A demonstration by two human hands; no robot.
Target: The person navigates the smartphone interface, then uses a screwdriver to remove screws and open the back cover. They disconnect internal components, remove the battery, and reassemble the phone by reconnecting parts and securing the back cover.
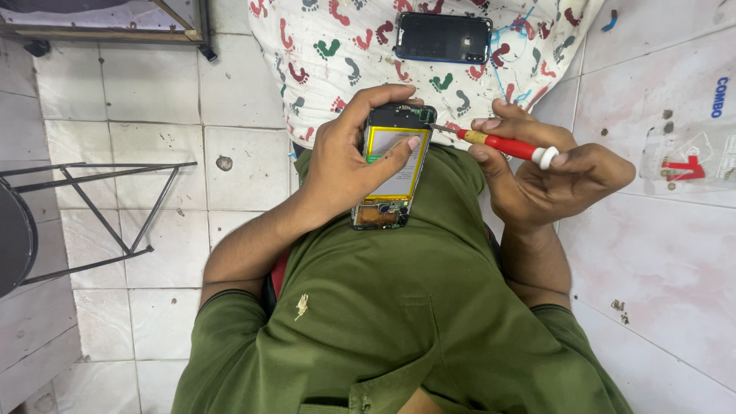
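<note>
From the head camera, looking straight down: the left hand (349,165) has a firm grip on an opened phone (392,165), back cover off, fingers curled over its top edge and the thumb pressing down across the yellow battery (389,149) in the middle. The phone sits tilted slightly, held up against the green shirt (383,307) at chest level, its top end pointing toward the cloth above, its lower end showing exposed copper-coloured parts.

Over on the other side, the right hand (548,172) is wrapped around a small screwdriver (502,146) with a red handle, a yellow band and a white cap. Thumb and fingers pinch the handle, the cap rests against the fingers, and the thin metal tip meets the upper right corner of the phone, right by the dark circuit board.

Just above the hands, a white cloth (337,46) printed with coloured footprints lies spread out, and on it rests a dark back cover (443,37) with a blue edge, well apart from the phone in hand.

To the left, tiled floor (153,92) and the black metal legs of a stool (100,207). To the right, a pale stained surface (659,253), with a clear plastic packet (682,161) carrying a red mark lying on it.
</note>
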